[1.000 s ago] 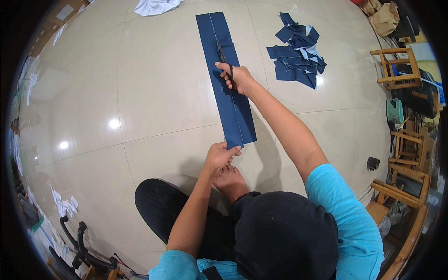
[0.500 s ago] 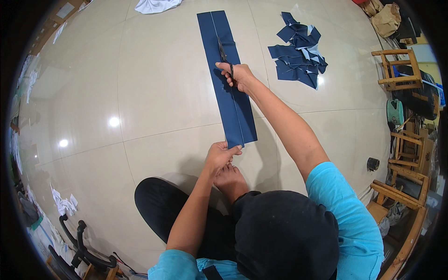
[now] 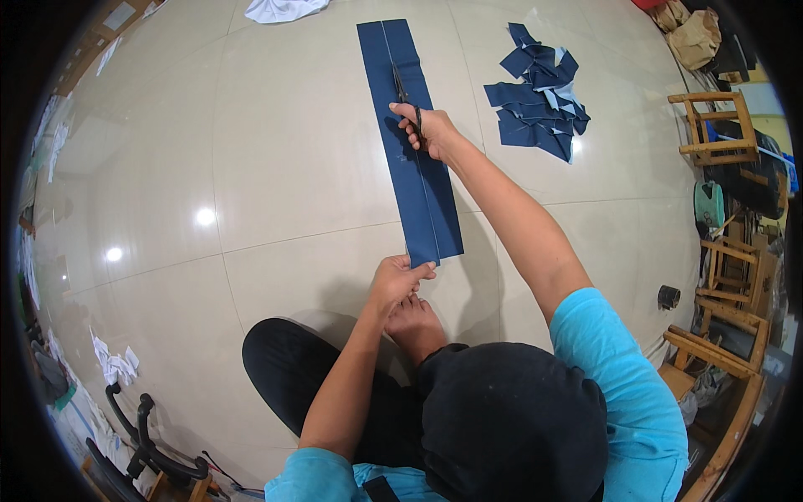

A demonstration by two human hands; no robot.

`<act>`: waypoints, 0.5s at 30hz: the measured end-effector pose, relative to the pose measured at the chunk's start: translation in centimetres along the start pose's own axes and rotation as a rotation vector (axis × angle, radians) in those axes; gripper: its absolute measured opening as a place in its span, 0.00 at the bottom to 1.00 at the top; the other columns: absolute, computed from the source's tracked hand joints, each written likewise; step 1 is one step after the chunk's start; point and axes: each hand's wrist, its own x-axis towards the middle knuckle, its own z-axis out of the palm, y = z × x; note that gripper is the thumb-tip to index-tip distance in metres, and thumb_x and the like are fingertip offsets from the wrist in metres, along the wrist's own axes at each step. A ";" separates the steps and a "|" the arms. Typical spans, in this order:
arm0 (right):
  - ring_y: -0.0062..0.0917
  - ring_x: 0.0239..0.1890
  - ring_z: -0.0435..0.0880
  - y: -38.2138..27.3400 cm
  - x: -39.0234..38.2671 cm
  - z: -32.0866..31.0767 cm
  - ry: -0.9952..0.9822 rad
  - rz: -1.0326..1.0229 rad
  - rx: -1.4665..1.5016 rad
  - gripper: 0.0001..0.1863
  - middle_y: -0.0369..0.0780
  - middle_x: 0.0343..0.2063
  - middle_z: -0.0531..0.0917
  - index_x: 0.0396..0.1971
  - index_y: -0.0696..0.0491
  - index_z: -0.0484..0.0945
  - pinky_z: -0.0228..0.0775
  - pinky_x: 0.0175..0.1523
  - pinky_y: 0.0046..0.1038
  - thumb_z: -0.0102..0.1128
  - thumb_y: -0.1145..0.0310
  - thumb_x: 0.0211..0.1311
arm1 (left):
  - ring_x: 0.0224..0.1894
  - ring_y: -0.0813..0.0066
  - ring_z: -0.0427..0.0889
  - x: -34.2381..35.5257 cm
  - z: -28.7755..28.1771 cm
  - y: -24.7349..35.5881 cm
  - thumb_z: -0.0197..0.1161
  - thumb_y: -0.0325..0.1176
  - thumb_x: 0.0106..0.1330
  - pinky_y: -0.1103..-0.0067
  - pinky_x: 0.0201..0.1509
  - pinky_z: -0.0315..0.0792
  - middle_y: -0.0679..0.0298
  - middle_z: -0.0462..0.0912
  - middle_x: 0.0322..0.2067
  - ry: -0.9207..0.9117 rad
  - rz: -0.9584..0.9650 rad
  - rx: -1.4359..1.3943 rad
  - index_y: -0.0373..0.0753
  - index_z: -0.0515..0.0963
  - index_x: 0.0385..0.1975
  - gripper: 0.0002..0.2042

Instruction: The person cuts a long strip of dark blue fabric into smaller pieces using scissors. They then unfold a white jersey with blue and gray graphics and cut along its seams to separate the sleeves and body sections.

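A long strip of dark blue cloth [image 3: 435, 222] lies on the floor in front of me, with a pale line running down its length. At the near end its left half reaches lower than its right half. My left hand [image 3: 396, 282] pinches the bottom of that left half between thumb and fingers, just above my bare foot. Farther up the strip, my right hand [image 3: 432, 134] is closed around the handles of dark scissors [image 3: 399, 82]. Their blades point away from me along the pale line; how far apart they are is hard to tell.
To the right of the strip lies a pile of dark blue cloth scraps [image 3: 539, 100]. White cloth [image 3: 287, 8] is at the far edge. Wooden stools [image 3: 717, 125] line the right side, near a black roll [image 3: 668, 297]. A black chair base [image 3: 146, 435] stands at lower left.
My right hand and the scissors have moved slightly farther up the strip, away from me. The left hand keeps its pinch on the near end.
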 end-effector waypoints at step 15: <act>0.17 0.17 0.72 -0.8 0.7 0.7 0.024 0.020 -0.028 0.19 0.36 0.23 0.80 0.27 0.57 0.81 0.65 0.19 0.23 0.85 0.63 0.59 | 0.21 0.86 0.71 0.3 -0.2 -0.5 0.78 0.36 0.71 0.82 0.25 0.69 0.63 0.93 0.34 -0.005 -0.014 0.037 0.33 0.90 0.39 0.11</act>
